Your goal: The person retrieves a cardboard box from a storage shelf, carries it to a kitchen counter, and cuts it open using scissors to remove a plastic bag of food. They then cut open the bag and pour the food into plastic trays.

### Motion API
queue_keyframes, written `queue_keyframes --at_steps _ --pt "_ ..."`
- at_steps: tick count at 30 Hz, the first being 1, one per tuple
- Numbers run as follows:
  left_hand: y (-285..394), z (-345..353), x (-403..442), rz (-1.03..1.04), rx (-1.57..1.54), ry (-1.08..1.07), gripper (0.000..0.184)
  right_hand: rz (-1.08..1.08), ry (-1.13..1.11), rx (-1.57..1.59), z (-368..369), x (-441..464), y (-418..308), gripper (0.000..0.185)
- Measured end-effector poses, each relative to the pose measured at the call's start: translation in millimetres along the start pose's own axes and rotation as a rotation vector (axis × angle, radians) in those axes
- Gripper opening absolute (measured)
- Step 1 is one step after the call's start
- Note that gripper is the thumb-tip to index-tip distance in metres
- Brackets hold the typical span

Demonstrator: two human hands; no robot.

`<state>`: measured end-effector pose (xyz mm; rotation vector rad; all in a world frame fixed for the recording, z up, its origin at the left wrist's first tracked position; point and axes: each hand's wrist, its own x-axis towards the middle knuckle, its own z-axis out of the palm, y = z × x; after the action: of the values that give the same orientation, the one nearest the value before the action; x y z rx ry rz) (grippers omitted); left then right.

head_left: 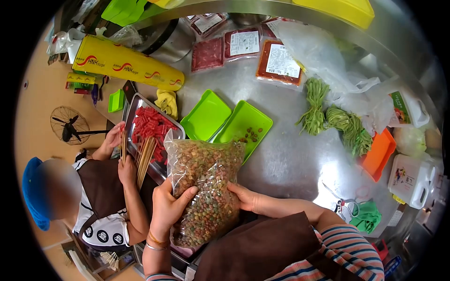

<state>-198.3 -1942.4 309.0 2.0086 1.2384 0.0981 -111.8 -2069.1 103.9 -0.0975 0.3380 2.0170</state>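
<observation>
Clear plastic bag, full of small mixed bits (tan, reddish, green), held up btwn both hands, in front of wearer's brown apron. L hand clamped on bag's left side, thumb across front, other fingers mostly hidden; R hand gripping opp. side, fingertips partly out of sight. Bag's top overlaps part of right green tray in view, w/ a few brown bits inside; can't tell if touching. Left green tray just beside. Further L: metal tray w/ red pieces, skewers at its edge; co-worker's lower hand on thin sticks. Yellow cloth near tray, yellow box beyond. Far side of steel table: sealed red packs, orange-red pack w/ white label. To R: green bundles, orange tray, white jug; nearer, scissors next to green cloth.
</observation>
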Motion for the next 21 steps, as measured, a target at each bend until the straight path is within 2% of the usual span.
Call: queue_keyframes --at_steps 2,4,6,11,16,21 --pt "2.2 1.2 -2.8 -0.038 0.046 -0.005 0.032 0.012 0.001 0.002 -0.3 -0.3 -2.0 0.059" --pt "5.3 2.2 -6.6 -0.012 0.125 0.025 0.027 0.050 -0.012 -0.064 -1.2 -1.1 -4.9 0.076" --pt "8.0 3.0 -9.6 -0.006 0.157 0.041 0.022 0.046 -0.029 -0.048 -3.5 -2.1 0.4 0.078" --pt "-2.0 -3.0 -10.0 -0.032 0.009 -0.003 0.020 -0.003 -0.087 -0.002 -1.1 -4.2 -6.4 0.083" --pt "-4.5 -10.3 -11.3 -0.051 -0.002 -0.090 0.020 -0.155 -0.141 0.027 11.8 -6.2 -22.0 0.084" --pt "-22.3 -10.8 -19.7 -0.071 -0.128 -0.085 0.018 -0.265 -0.035 -0.059 21.6 -8.5 -30.0 0.086"
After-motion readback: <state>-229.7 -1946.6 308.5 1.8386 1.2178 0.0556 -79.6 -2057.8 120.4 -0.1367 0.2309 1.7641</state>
